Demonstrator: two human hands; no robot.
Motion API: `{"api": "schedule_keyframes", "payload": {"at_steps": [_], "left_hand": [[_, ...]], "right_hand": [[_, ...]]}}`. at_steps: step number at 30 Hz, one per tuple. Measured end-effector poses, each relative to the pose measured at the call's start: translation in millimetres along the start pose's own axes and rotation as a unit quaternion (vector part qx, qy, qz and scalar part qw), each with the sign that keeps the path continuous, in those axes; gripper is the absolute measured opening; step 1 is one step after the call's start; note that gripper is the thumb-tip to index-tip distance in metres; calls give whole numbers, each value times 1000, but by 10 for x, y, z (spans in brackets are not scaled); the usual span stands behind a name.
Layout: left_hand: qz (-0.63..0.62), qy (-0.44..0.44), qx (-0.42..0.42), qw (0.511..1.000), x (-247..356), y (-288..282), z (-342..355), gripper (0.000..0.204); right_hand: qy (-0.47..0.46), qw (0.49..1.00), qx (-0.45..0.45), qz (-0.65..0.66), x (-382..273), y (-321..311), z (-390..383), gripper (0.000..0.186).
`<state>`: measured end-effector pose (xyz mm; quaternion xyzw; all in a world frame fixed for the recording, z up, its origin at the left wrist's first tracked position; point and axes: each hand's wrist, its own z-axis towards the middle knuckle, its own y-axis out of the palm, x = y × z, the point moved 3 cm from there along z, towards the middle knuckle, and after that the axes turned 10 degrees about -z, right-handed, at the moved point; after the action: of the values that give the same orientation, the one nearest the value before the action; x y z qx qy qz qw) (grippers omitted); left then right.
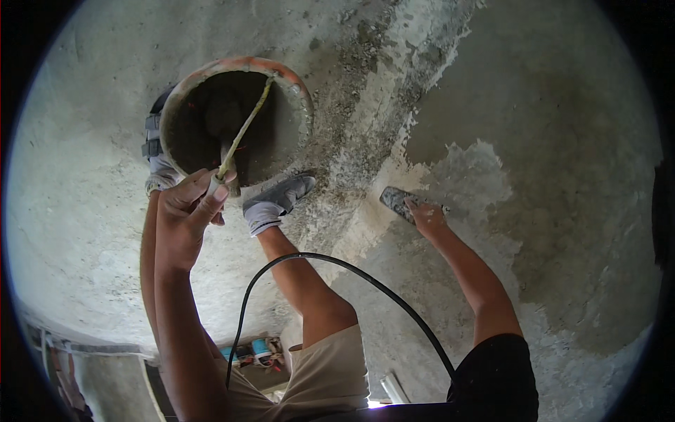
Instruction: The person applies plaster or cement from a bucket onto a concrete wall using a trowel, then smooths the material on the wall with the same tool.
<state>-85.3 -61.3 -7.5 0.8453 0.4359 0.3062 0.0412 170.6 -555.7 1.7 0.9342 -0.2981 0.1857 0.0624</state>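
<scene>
My left hand (pixel 190 211) is closed around the pale thick end of a long, thin yellowish rod (pixel 247 123), held over a round bucket (pixel 302 105) with an orange, grime-coated rim and a dark interior. The rod's far end is at or over the rim. My right hand (pixel 427 218) grips a grey, mortar-smeared flat trowel (pixel 397 202) at a rough, partly plastered surface (pixel 478 176), to the right of the bucket. Whether the trowel's face touches the surface I cannot tell.
My shoes (pixel 281 193) are beside the bucket on dusty concrete (pixel 91 176). A rough band of rubble (pixel 351 141) runs diagonally right of it. A black cable (pixel 327 259) arcs across my body. Small blue containers (pixel 261 348) and a pale pipe (pixel 394 387) lie at the lower edge.
</scene>
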Motion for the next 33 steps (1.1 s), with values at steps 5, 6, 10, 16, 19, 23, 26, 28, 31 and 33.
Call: {"api": "schedule_keyframes", "payload": {"at_steps": [5, 6, 10, 16, 19, 23, 26, 28, 31, 33], "left_hand": [[-2, -7, -17, 1000, -41, -44, -29, 25], [-10, -7, -16, 1000, -51, -51, -29, 25], [5, 4, -11, 1000, -49, -68, -16, 25], [-15, -36, -18, 999, 39, -59, -21, 24], [-18, -36, -14, 999, 93, -78, -20, 24], [0, -25, -22, 999, 69, -81, -2, 24], [-46, -66, -27, 996, -5, -52, -10, 24], [-32, -58, -22, 998, -8, -44, -10, 25], [-7, -56, -9, 998, 15, -47, -7, 27], [4, -60, -7, 998, 18, -35, -11, 27]], "right_hand": [[52, 977, 201, 40, 268, -1088, 148, 50], [66, 957, 281, -16, 381, -1486, 251, 50], [58, 918, 333, -208, 555, -2140, 561, 49], [30, 955, 182, 232, 332, -491, 425, 48], [19, 998, 25, 47, 84, 28, 351, 64], [43, 992, 81, 82, 115, -661, 235, 61], [68, 924, 276, -256, 302, -1567, 282, 58], [111, 892, 355, -257, 416, -1893, 439, 61], [102, 875, 377, -285, 348, -1627, 663, 58], [84, 936, 323, -116, 193, -997, 649, 54]]}}
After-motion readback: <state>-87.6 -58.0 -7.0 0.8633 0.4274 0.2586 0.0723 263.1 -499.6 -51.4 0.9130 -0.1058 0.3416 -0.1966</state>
